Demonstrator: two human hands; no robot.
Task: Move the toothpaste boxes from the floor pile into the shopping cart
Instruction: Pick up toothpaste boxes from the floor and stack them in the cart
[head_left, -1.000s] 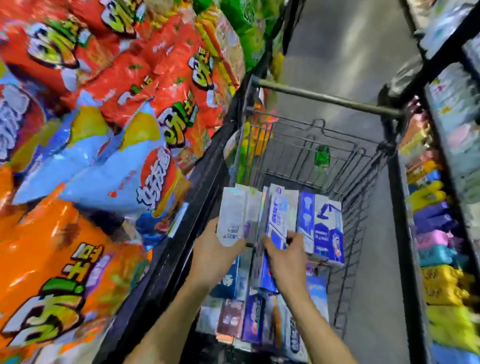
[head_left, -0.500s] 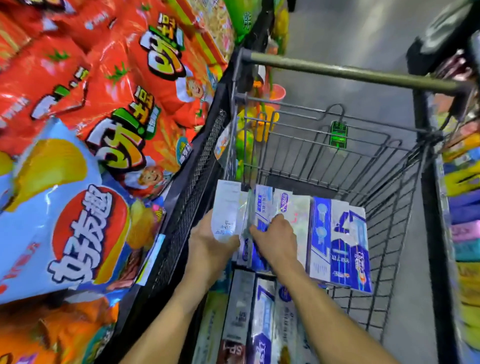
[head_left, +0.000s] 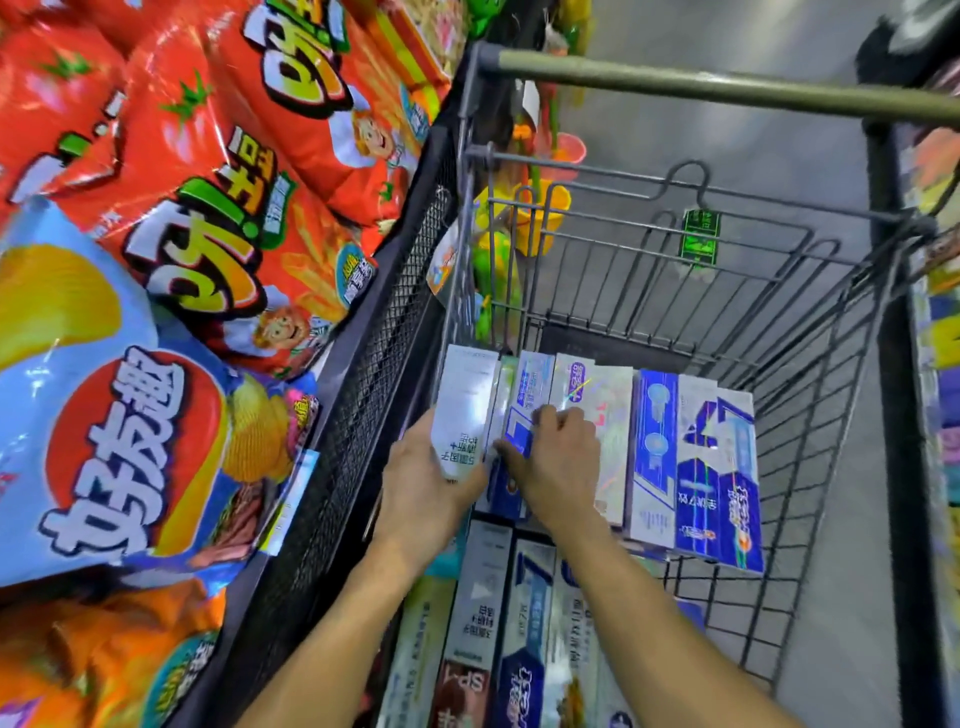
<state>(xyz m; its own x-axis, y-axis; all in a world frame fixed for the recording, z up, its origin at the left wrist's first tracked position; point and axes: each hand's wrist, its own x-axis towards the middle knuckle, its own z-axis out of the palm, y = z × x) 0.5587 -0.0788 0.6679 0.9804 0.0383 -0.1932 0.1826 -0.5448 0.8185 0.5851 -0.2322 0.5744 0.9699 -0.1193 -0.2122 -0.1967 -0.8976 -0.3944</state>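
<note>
A dark wire-mesh shopping cart with an olive-green push bar is seen from above, and a row of upright white, blue and holographic cardboard toothpaste boxes is held inside it, with more boxes lying flat in the layer nearest the camera. At the row's left end, a white toothpaste box is gripped by the left hand, whose fingers are curled round its lower end. Beside it, a blue-and-white box is touched by the bent fingers of the right hand; whether it is pinched cannot be told. Compared with half a second earlier, both hands are kept on the same boxes and the row is little changed. To the left, a black mesh shelf edge and red, blue and orange snack bags crowd against the cart; grey floor is visible beyond.
</note>
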